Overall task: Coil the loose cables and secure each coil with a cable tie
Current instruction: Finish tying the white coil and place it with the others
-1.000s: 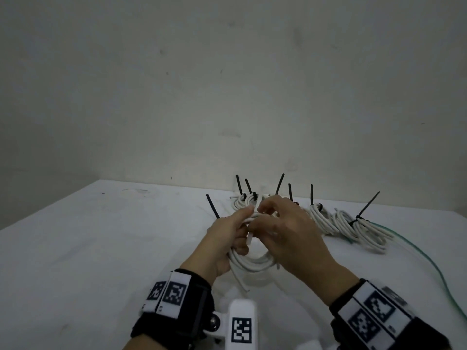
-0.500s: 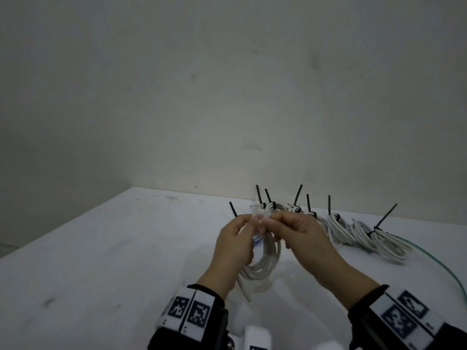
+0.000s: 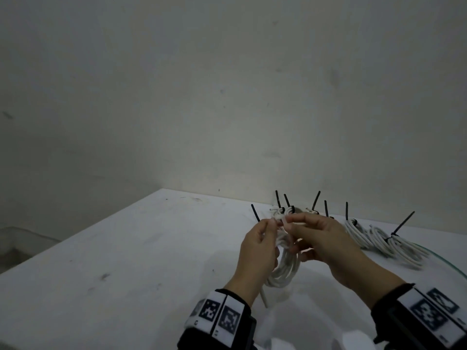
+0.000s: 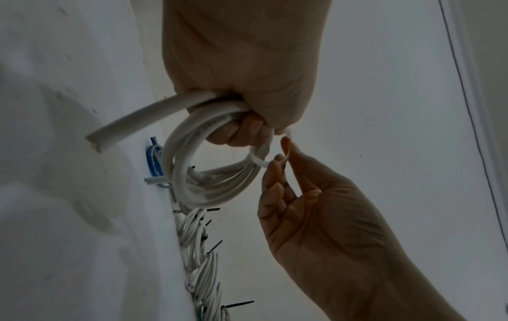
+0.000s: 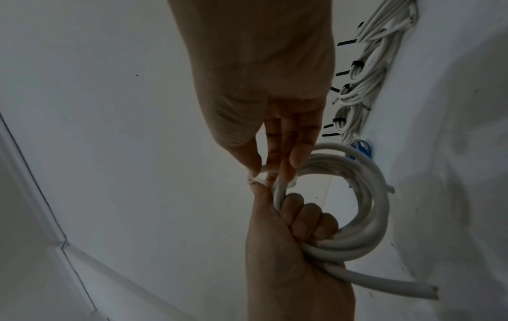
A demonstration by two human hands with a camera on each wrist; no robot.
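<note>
My left hand (image 3: pixel 262 238) grips a white cable coil (image 3: pixel 285 269) above the white table (image 3: pixel 126 274), fingers curled round the strands (image 4: pixel 241 130). The coil (image 4: pixel 192 173) hangs below the fist, and one cut end (image 4: pixel 131 121) sticks out. A pale cable tie (image 4: pixel 258 161) loops round the coil near the left thumb. My right hand (image 3: pixel 298 223) pinches that tie (image 5: pixel 257 180) between thumb and fingertips (image 5: pixel 286 171). Whether the tie is locked I cannot tell.
Several white coils bound with black ties (image 3: pixel 379 238) lie in a row along the table's far edge by the wall (image 5: pixel 365 71). A small blue cable (image 4: pixel 152 160) lies at the row's left end. A thin green cable (image 3: pixel 444 261) runs along the right.
Both hands have risen from the table with the coil, which now hangs upright from my left fist. My right hand has shifted from covering the coil to pinching the tie at its top.
</note>
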